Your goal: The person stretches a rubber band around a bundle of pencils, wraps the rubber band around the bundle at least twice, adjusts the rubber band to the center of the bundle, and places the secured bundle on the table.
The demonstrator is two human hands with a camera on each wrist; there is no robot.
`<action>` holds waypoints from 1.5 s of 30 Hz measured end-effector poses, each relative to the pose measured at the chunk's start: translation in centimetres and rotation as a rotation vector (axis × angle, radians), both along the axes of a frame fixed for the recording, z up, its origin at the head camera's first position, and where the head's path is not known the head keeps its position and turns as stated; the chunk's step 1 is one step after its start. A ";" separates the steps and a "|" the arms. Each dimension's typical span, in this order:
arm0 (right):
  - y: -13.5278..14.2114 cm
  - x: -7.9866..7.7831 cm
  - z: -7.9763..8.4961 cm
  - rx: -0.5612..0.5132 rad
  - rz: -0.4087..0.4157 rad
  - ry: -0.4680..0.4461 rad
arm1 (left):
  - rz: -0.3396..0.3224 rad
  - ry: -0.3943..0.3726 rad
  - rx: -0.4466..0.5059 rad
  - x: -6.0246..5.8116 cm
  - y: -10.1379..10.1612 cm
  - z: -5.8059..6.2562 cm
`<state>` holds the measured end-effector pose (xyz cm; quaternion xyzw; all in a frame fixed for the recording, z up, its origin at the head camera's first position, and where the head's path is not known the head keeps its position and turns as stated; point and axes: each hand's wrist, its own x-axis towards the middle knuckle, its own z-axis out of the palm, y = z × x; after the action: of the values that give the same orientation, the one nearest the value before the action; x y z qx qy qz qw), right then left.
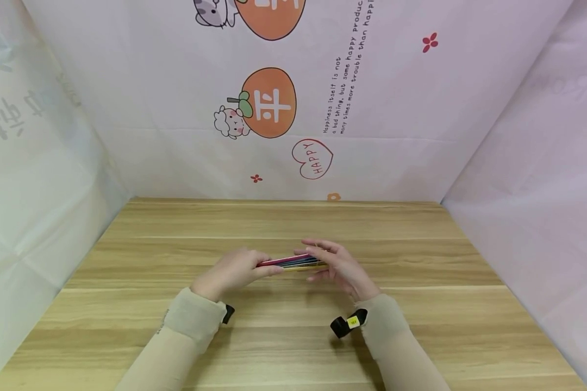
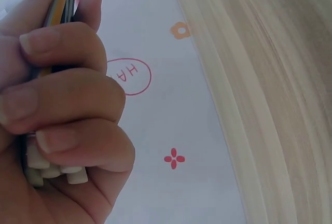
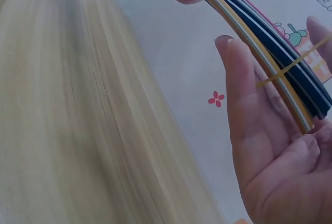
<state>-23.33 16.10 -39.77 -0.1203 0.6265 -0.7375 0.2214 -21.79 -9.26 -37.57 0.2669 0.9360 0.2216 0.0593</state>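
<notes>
A bundle of slim pencils (image 1: 293, 263) in pink, dark blue and yellow is held above the table, lying nearly level. My left hand (image 1: 237, 269) grips one end, fingers curled round it; white eraser-like ends (image 2: 78, 175) peek out below those fingers in the left wrist view. Around the other end, my right hand (image 1: 341, 270) has its fingers spread apart. A thin yellow rubber band (image 3: 282, 72) crosses the pencils there, stretched between the right hand's fingers. The far pencil tips point toward the right palm. How the band loops behind the fingers is hidden.
Below the hands lies a wood-grain table (image 1: 283, 222). A printed white cloth (image 1: 391, 108) hangs behind it, with plain white cloth at both sides. Each wrist carries a black strap, the right strap (image 1: 348, 322) bearing a yellow label.
</notes>
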 end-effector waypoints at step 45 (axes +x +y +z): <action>-3.0 0.5 -2.6 -0.436 -0.233 -0.319 | -0.001 0.204 0.224 1.1 0.2 -1.5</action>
<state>-22.85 13.09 -42.33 0.0250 0.4201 -0.8848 0.1998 -20.66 -9.03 -39.09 0.2932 0.9066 0.2962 -0.0662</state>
